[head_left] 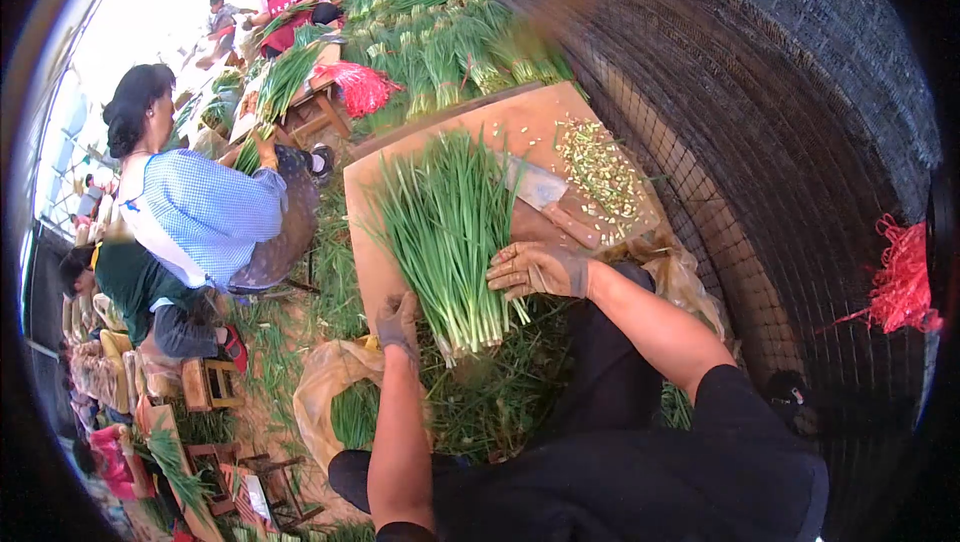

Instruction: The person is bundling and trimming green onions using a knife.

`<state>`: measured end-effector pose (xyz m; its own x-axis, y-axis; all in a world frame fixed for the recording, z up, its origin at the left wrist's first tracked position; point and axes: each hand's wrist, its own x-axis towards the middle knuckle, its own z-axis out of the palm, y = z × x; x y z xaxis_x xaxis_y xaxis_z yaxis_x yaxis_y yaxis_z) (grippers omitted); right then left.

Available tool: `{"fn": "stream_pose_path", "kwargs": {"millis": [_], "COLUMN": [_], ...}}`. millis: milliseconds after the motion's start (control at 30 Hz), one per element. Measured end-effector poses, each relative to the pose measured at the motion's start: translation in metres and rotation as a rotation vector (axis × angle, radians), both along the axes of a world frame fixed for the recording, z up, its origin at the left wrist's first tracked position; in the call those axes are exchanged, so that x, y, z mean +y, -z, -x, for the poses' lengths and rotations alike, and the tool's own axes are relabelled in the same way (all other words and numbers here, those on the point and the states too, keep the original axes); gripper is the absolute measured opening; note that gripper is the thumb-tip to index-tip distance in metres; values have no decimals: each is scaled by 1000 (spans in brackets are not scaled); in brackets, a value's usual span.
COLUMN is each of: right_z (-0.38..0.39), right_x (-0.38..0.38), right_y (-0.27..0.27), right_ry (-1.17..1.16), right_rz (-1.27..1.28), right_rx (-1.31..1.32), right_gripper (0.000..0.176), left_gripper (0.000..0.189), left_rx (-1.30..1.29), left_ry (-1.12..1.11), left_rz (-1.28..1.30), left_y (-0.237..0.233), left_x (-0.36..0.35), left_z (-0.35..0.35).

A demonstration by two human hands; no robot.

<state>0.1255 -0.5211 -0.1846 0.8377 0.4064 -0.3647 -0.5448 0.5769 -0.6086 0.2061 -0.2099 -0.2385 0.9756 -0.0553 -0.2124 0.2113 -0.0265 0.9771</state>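
A wide bunch of long green stalks [450, 232] lies on the wooden board [365, 242], its pale cut ends pointing toward me over the near edge. At the lower left of the bunch is my left hand [398, 322], gloved, its fingers pointing up along the stalks. My right hand [538, 272], also gloved, lies flat across the bunch's right side with fingers stretched out. Behind it a cleaver [540, 190] with a wooden handle rests on the board. Small chopped stalk ends [603, 177] are scattered at the board's right side.
Several co-workers sit at the left, the nearest in a blue checked top [215, 202]. Many tied green bunches [430, 52] cover the ground beyond the board. Dark netting [760, 92] hangs at the right with red string [903, 277]. A plastic bag [320, 392] holds greens below left.
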Motion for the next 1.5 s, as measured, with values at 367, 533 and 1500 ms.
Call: {"fn": "stream_pose_path", "kwargs": {"millis": [367, 533, 1500], "right_z": [3, -16, -81], "right_x": [25, 54, 171], "right_y": [-23, -30, -42], "right_ry": [249, 233, -641], "right_rz": [1514, 1669, 1868], "right_rx": [-718, -1123, -872], "right_gripper": [17, 22, 23], "left_gripper": [28, 29, 16], "left_rx": [-47, -184, -181], "left_ry": [-94, 17, -228], "left_rz": [-197, -576, 180], "left_y": [11, -35, 15], "left_x": [13, -12, -17], "left_z": [23, 25, 37]}}
